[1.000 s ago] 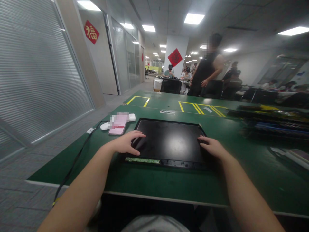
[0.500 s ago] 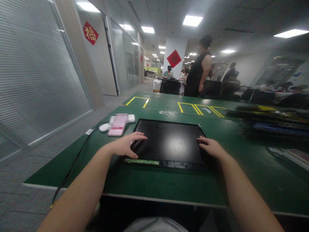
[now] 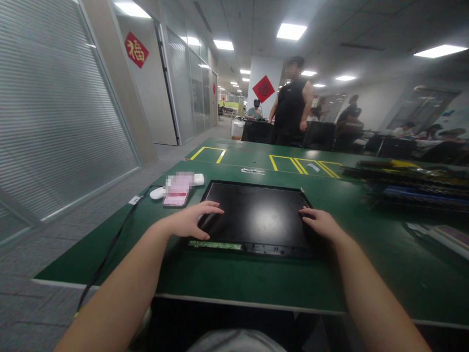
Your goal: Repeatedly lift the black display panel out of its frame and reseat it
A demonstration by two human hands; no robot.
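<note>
A black flat display panel lies on the green table, a pale light reflection on its screen. Along its near edge, at the left, runs a narrow green circuit board. My left hand rests at the panel's left edge, thumb and fingers spread apart, with the thumb close to the circuit board. At the right edge is my right hand, its fingers stretched over the rim onto the screen; part of this hand's underside is hidden. Neither hand is lifting the panel.
Left of the panel lie a pink-screened phone and a white object. A black cable hangs over the left table edge. Dark stacked panels fill the right side. A person in black stands beyond the table.
The standing person beyond the table has turned and shifted slightly left. My hands and the display panel keep almost the same position.
</note>
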